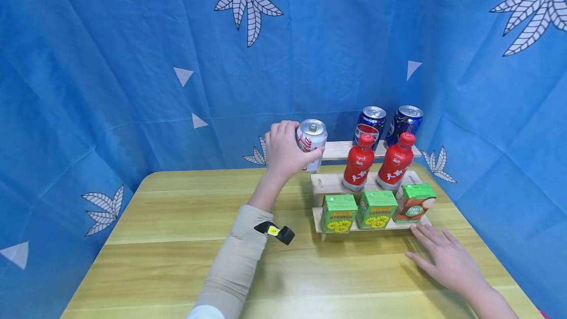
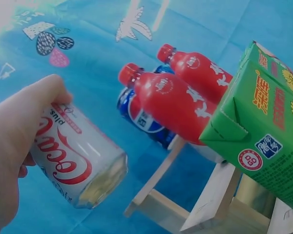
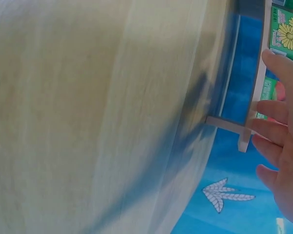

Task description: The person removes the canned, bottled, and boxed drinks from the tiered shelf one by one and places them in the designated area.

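Note:
A white Coca-Cola can (image 1: 312, 143) is in my left hand (image 1: 284, 150), gripped between thumb and fingers. It hangs in the air by the left end of the top tier of a wooden stepped shelf (image 1: 336, 149); the left wrist view shows the can's bare bottom, apart from the wood. My right hand (image 1: 447, 261) is spread, palm down, at the front right corner of the shelf. Its fingertips are at the lowest tier's edge, beside the brown-and-green drink carton (image 1: 415, 204); the right wrist view shows nothing held.
Two dark blue cans (image 1: 370, 127) stand on the top tier. Two red bottles (image 1: 359, 162) occupy the middle one. Two green juice boxes (image 1: 338, 213) sit on the lowest tier, left of the brown-and-green carton. A blue patterned curtain (image 1: 133, 63) hangs behind the wooden table (image 1: 186, 240).

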The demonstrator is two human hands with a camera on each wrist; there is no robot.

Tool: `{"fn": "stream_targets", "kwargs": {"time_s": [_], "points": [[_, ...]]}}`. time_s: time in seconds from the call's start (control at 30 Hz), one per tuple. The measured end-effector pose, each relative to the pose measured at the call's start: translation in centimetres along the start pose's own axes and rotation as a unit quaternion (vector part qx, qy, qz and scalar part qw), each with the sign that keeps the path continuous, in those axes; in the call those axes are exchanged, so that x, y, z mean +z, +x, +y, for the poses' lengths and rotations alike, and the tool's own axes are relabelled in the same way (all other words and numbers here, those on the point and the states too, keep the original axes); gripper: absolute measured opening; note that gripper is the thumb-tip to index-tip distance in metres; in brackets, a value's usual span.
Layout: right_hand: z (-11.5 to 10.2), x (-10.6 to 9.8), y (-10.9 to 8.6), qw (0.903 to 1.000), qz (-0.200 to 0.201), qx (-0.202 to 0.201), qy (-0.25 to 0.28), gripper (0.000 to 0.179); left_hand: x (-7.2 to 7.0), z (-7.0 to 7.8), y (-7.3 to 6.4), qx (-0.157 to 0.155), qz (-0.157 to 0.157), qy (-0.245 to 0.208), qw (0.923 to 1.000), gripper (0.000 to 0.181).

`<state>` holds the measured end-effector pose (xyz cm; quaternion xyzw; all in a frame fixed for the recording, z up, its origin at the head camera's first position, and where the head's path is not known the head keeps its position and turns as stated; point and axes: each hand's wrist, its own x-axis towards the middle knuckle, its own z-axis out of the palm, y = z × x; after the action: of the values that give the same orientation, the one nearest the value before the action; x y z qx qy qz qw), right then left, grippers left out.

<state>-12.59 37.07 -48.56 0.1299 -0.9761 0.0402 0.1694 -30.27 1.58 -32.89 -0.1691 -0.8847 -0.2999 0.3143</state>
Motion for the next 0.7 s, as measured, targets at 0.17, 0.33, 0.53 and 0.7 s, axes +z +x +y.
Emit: {"fn": "stream_targets", "kwargs": {"time_s": [0.17,0.33,0.53,0.7], "points": [[-0.1,-0.2,0.1,0.9999,-0.008,0.008,0.002,0.069,-0.9,-0.9,-0.8,0.001,0.013,-0.005,0.9999,0.065],[-0.2,-0.4,0.2,0.9998,-0.008,0.014,0.012,0.067,-1.9,-1.7,-1.9,0.002,0.025,-0.012,0.9996,0.064],[-0.3,-0.6,0.5,0.9997,-0.008,0.017,0.017,0.064,-2.8,-3.0,-3.1,-0.011,0.034,-0.025,0.999,0.065],[-0.3,-0.6,0.5,0.9997,0.001,0.015,0.019,0.062,-3.4,-4.3,-4.1,-0.043,0.034,-0.028,0.9981,0.067]]}}
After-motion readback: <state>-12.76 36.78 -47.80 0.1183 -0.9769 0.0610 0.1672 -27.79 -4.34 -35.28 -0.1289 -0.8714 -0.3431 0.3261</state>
